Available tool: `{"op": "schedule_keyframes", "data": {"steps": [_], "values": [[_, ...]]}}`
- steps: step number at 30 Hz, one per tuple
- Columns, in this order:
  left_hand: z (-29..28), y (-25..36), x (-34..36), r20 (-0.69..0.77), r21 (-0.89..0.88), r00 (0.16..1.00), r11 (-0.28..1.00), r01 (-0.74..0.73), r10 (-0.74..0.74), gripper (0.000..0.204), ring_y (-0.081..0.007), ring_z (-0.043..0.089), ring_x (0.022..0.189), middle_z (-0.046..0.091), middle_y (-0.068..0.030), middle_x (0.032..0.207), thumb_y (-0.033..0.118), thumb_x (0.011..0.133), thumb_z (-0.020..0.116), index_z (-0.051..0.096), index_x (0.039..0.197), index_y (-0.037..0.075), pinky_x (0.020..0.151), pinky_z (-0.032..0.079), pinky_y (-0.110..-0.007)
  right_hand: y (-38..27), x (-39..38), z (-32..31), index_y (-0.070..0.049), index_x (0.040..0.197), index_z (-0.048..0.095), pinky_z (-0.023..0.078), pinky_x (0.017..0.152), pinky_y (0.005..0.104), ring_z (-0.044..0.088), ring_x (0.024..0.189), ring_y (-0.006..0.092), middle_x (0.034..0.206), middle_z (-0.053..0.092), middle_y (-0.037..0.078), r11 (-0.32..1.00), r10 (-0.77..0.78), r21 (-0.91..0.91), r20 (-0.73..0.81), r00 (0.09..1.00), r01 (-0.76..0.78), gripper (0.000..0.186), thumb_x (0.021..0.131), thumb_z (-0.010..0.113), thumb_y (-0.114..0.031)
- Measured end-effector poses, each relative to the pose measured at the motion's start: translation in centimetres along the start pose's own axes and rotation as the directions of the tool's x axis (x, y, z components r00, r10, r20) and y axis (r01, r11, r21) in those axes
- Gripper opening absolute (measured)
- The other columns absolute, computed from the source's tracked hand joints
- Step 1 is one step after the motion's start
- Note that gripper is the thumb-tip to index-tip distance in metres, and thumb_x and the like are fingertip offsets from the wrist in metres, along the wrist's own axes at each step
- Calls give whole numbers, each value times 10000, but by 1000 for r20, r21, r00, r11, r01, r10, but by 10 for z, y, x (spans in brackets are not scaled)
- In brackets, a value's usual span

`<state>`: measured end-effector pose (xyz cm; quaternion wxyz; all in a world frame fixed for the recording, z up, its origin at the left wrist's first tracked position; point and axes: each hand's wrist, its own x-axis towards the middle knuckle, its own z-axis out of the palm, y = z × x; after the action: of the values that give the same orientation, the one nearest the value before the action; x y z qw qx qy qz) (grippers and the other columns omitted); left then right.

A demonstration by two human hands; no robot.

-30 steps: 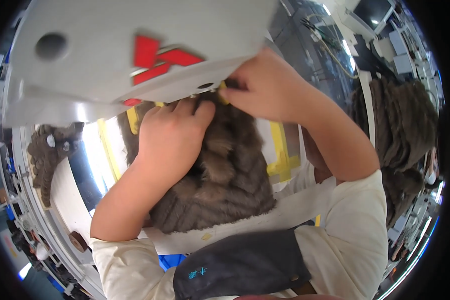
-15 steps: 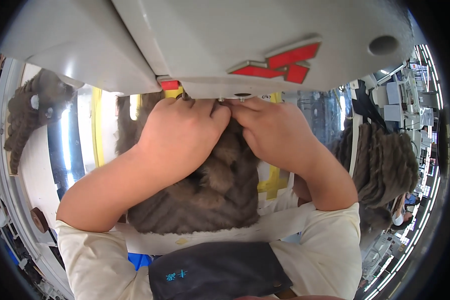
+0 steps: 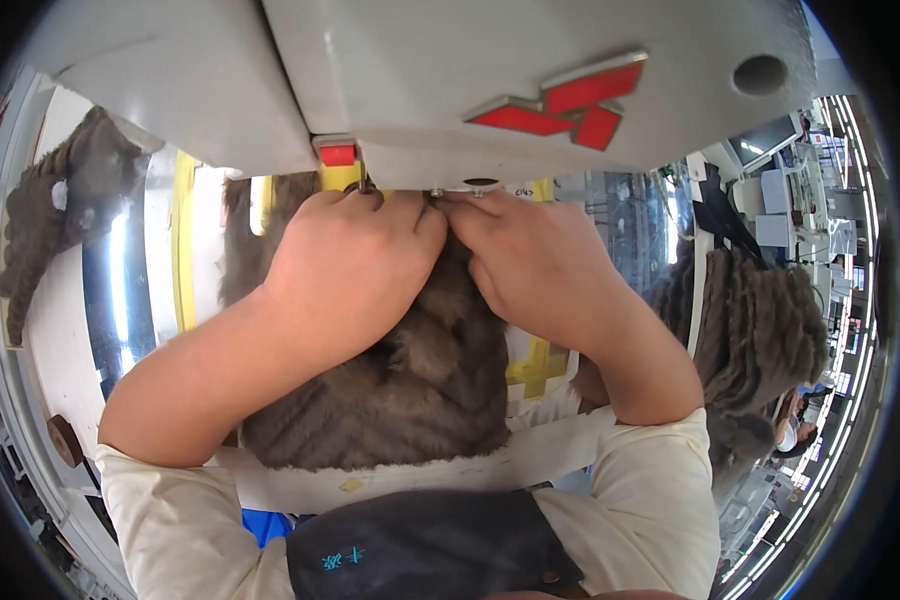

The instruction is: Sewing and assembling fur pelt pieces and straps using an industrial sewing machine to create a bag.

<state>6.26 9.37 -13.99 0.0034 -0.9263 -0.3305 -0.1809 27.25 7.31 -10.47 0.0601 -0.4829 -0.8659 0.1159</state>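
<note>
A brown fur piece (image 3: 370,430) lies on the work surface below a large grey sewing machine head (image 3: 400,90). My left hand (image 3: 355,260) is closed on the fur's far part, with its fingertips close under the machine. Beside it, my right hand (image 3: 535,265) is closed too, its fingers pinching the fur near my left thumb. The two hands nearly meet at the middle. Their fingertips and the exact edge they grip are partly hidden by the hands and the machine's lower edge. Lighter fur tufts (image 3: 425,350) bunch up between my wrists.
Stacked brown fur pieces (image 3: 760,320) stand at the right. Another fur piece (image 3: 65,210) lies at the far left. Yellow tape (image 3: 185,250) marks the work surface. A brown round object (image 3: 65,440) sits on the left table edge. A person (image 3: 795,435) shows far right.
The whole view has shifted slightly, with hands, fur and machine a little further left in it. Both hands keep their grip on the fur under the machine.
</note>
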Motion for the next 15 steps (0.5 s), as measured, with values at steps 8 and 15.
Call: {"op": "schedule_keyframes", "data": {"steps": [8,15], "values": [[-4,-1,1,18,-24,1000,1000,-16,16,128,-218,678,744,635,-55,852,147,787,652,639,895,79,644,522,-360,0,-1,-2,-31,1024,659,574,672,453,714,876,328,1034,689,98,1000,-9,13,-10,1000,10,164,923,539,-79],[-4,-3,0,11,-25,999,999,-40,40,150,-225,687,780,640,-69,875,138,784,651,640,913,62,661,534,-363,0,0,-4,-37,1031,664,575,669,445,711,877,318,1052,683,87,1000,1,1,15,1000,-1,168,920,544,-74]]}}
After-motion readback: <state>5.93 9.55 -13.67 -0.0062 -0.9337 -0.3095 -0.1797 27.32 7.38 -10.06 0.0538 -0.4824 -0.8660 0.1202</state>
